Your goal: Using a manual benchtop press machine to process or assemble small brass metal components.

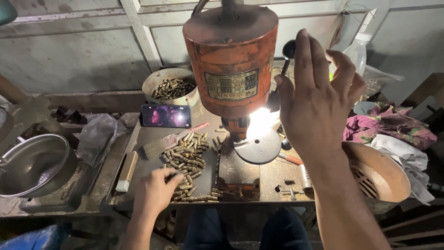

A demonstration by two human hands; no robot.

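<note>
Pinching at the small brass cylindrical pieces (187,157) beneath it, the left hand (155,192) curls. The right hand (319,102), fingers spread, nears the black-knobbed lever (288,51) beside the orange metal drill press (231,55). Pieces could likely scatter if brushed.

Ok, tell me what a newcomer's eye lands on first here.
The big orange drill press head dominates the top centre, a bright lamp glare beneath it. Next, the right hand raised open by the black lever knob, and the left hand reaching into the heap of small brass pieces on the bench.
</note>
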